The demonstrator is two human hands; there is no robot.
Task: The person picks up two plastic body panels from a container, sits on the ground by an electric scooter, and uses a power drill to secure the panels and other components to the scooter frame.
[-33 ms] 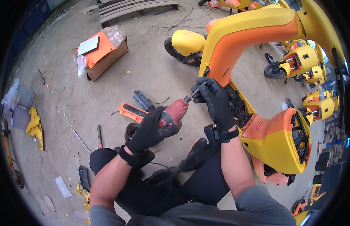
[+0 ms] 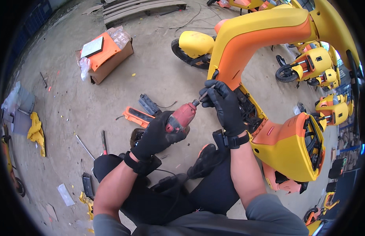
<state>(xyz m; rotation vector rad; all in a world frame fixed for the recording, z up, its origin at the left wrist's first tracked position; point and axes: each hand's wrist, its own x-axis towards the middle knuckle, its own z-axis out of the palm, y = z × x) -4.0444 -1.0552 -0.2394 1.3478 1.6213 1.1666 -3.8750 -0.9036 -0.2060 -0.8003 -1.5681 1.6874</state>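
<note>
My left hand (image 2: pixel 153 135), in a black glove, grips a red power driver (image 2: pixel 181 117) with its nose pointing up and right. My right hand (image 2: pixel 223 106), also gloved, pinches a thin, small piece (image 2: pixel 203 97), apparently a bit, just beside the driver's tip; whether they touch I cannot tell. Right of my hands is a yellow and orange scooter (image 2: pixel 237 59) with an opened section (image 2: pixel 247 110) showing dark inner parts. On the floor beyond my left hand lie an orange-rimmed plastic part (image 2: pixel 136 117) and a dark grey part (image 2: pixel 148 105).
A cardboard box (image 2: pixel 113 65) topped with orange pieces stands ahead-left, beyond it a wooden pallet (image 2: pixel 139 10). Several more scooters (image 2: pixel 318 63) line the right. Loose yellow panels (image 2: pixel 36 133), a red-handled tool (image 2: pixel 104 143) and a long metal tool (image 2: pixel 84 146) lie left on the concrete.
</note>
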